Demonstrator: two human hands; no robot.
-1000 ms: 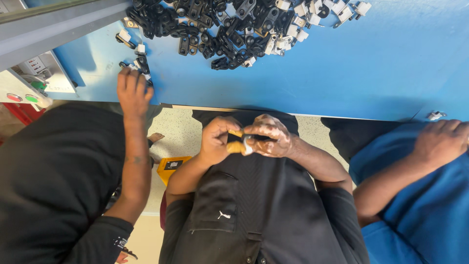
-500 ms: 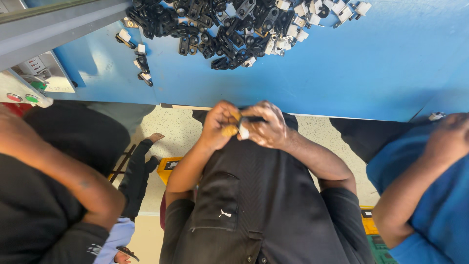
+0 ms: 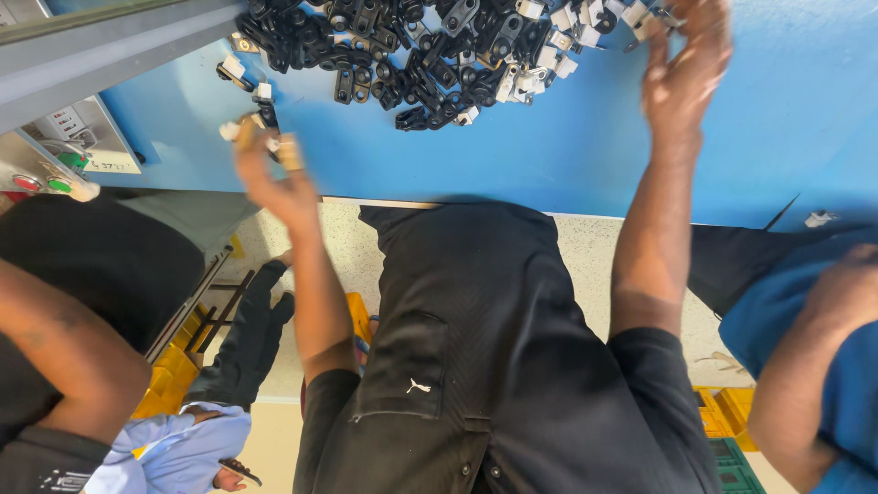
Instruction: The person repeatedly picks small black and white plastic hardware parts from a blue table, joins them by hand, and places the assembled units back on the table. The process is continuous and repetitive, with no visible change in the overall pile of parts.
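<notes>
A heap of small black clips (image 3: 393, 46) lies on the blue table (image 3: 567, 146), with white clips (image 3: 558, 41) along its right side. My left hand (image 3: 265, 160), with tan tape on its fingers, is raised over the table's left part and pinches a small white-and-black clip (image 3: 230, 130). My right hand (image 3: 684, 64) is stretched out to the right end of the heap. Its fingers are spread and its fingertips rest among the white clips. Both hands are blurred by motion.
A grey control box (image 3: 55, 151) with red and green buttons stands at the left edge. One person's bare arm (image 3: 64, 348) is at the lower left, and another person's arm in a blue top (image 3: 823, 348) is at the right. Yellow crates (image 3: 174, 375) stand on the floor.
My hands were together over my lap, working on a small part. They have parted and gone out to the table, the left to the left side and the right to the heap.
</notes>
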